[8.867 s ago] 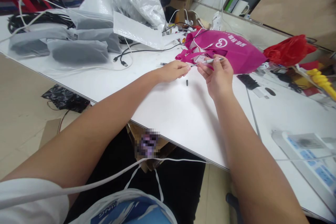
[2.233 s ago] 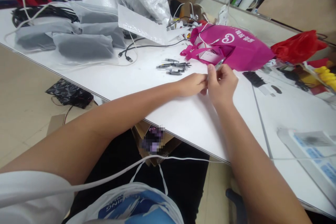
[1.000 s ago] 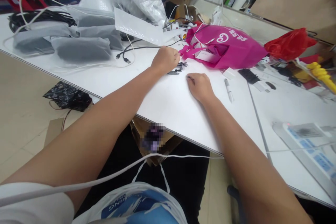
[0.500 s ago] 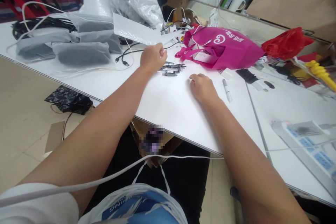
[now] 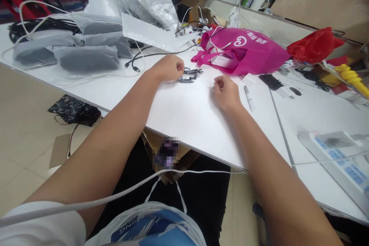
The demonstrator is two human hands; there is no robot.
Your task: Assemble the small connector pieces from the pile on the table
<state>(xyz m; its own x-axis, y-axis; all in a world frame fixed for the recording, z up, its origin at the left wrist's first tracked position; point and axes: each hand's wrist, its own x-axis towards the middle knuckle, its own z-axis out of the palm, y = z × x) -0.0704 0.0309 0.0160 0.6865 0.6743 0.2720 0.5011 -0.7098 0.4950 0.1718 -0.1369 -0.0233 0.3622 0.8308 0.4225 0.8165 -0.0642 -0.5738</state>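
The left hand is curled at the near-left end of a small heap of dark pens on the white table. The right hand rests to the heap's right, its fingers bent inward. Whether either hand grips anything, I cannot tell. A white pen lies just right of the right hand; a magenta tote bag lies behind.

Magenta bag near a red plastic bag, grey wrapped packages beside coiled black cable, white mug
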